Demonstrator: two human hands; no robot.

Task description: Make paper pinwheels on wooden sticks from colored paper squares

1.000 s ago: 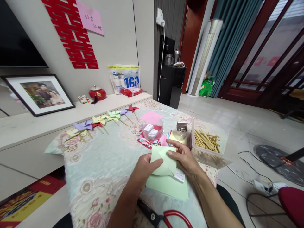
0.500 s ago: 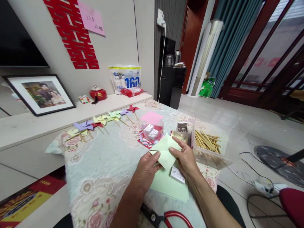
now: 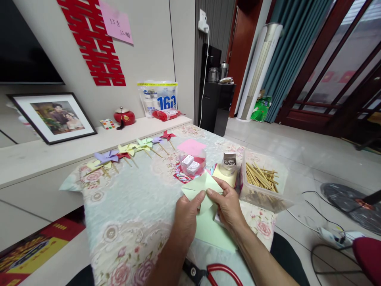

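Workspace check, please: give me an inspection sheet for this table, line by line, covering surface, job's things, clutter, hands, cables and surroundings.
Surface: table under a floral cloth.
Job's things: folded pale green paper held above a flat green sheet.
Clutter: row of paper pinwheels along the far edge; clear tub of wooden sticks; round container with small white boxes, pink paper on top; small jar; red-handled scissors at the near edge.
Hands: left hand and right hand both pinch the folded paper.
Cables: white cord from a wall plug; cords and a power strip on the floor.
Surroundings: framed photo, red wall cutout, teal curtains.
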